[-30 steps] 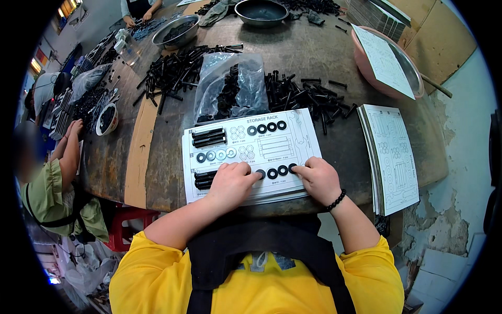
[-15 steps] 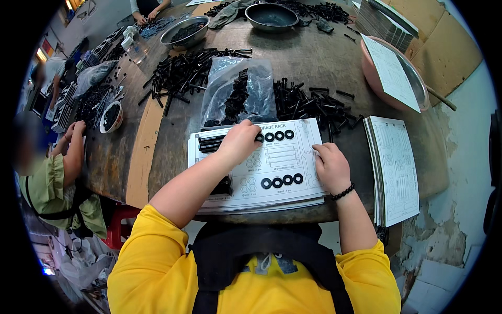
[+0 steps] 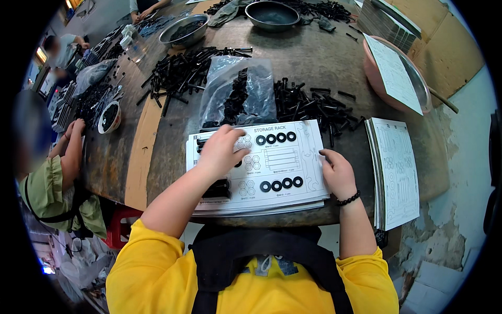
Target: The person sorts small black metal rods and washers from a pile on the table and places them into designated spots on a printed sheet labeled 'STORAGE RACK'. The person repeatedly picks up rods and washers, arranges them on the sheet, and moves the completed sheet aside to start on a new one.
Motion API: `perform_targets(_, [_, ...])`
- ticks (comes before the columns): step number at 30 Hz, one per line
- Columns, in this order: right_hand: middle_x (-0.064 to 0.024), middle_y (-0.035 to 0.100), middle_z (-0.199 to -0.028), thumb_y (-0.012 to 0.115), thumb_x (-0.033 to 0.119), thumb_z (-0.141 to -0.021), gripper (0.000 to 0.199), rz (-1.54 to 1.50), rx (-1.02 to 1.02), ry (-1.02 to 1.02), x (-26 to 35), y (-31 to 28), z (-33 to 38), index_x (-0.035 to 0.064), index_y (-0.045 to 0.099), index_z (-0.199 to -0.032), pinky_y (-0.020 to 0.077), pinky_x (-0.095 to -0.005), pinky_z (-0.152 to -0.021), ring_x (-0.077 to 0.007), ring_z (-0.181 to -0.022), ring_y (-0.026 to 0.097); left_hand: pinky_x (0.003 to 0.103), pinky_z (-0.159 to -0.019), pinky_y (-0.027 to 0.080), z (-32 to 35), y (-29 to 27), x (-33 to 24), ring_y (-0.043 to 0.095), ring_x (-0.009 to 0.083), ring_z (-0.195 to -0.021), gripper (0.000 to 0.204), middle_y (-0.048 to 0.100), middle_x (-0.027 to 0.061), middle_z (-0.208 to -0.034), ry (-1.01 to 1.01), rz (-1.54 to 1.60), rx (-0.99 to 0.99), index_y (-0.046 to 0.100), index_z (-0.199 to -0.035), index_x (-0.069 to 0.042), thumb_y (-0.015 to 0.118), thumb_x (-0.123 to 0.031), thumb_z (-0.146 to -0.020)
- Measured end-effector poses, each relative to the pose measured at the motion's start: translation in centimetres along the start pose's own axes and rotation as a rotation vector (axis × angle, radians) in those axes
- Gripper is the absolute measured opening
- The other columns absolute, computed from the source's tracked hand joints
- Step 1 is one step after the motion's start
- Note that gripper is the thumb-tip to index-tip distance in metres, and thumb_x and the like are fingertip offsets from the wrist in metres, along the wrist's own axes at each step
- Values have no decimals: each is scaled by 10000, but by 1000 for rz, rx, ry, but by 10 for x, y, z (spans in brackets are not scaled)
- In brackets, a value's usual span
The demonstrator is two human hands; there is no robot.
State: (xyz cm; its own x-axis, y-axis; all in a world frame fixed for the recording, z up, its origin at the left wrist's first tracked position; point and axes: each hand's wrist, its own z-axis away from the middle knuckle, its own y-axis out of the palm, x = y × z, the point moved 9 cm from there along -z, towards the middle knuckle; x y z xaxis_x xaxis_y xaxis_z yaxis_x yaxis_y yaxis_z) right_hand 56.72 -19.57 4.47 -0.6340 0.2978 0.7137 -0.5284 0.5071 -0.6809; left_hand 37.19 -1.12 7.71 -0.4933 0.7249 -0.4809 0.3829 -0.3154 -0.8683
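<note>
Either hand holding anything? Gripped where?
Left hand: can't tell, it hides what's underneath. Right hand: no grip visible, fingertips at right edge of sheet stack.

The left forearm (image 3: 175, 191), bare, slants up and inward from the person's left side. The left grip (image 3: 220, 152) is turned palm down, its wrist nearly in line with the forearm. The fingers (image 3: 229, 137) reach forward and rightward, loosely bent, with the thumb (image 3: 241, 155) standing off from them and a clear gap between; the palm is hidden from above. The right forearm (image 3: 356, 230) is steeper, running almost straight forward to a wrist ringed by a dark beaded bracelet (image 3: 349, 199). The right grip (image 3: 339, 175) leans leftward, back uppermost, fingers partly curled and level with one another's knuckles hard to tell. The left grip reaches farther forward than the right.
</note>
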Motion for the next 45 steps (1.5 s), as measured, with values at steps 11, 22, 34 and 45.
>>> perform_targets(11, [-37, 584, -823, 494, 55, -847, 266, -598, 180, 408, -9, 8, 10, -21, 558, -1093, 405, -188, -506, -56, -577, 502, 343, -728, 460, 180, -20, 133, 586, 278, -825, 214, 606, 167, -869, -548, 293, -150, 579, -958, 6, 582, -123, -788])
perform_targets(22, [-193, 576, -1004, 437, 96, -904, 255, -1166, 427, 593, 35, 80, 38, -30, 476, -1122, 527, -289, -685, -200, -831, 605, 213, -467, 407, 256, -22, 200, 525, 88, -531, 214, 555, 25, -695, -924, 850, -448, 545, -958, -43, 421, -216, -931])
perform_targets(34, [-149, 446, -1183, 454, 85, -900, 279, -1508, 812, 595, 164, 218, 44, -46, 424, -1145, 382, -428, -978, -303, -1182, 425, 345, -701, 429, 359, -113, 311, 545, 272, -734, 236, 561, 163, -771, -822, 108, -958, 548, -879, 34, 428, -168, -905])
perform_targets(45, [-113, 519, -1088, 462, 173, -915, 222, -1491, 992, 604, 229, 312, 42, 17, 482, -1071, 362, -424, -986, -261, -1143, 446, 303, -656, 458, 413, -156, 414, 569, 187, -772, 250, 609, 94, -940, -1072, 159, -1087, 570, -1080, -44, 496, -170, -877])
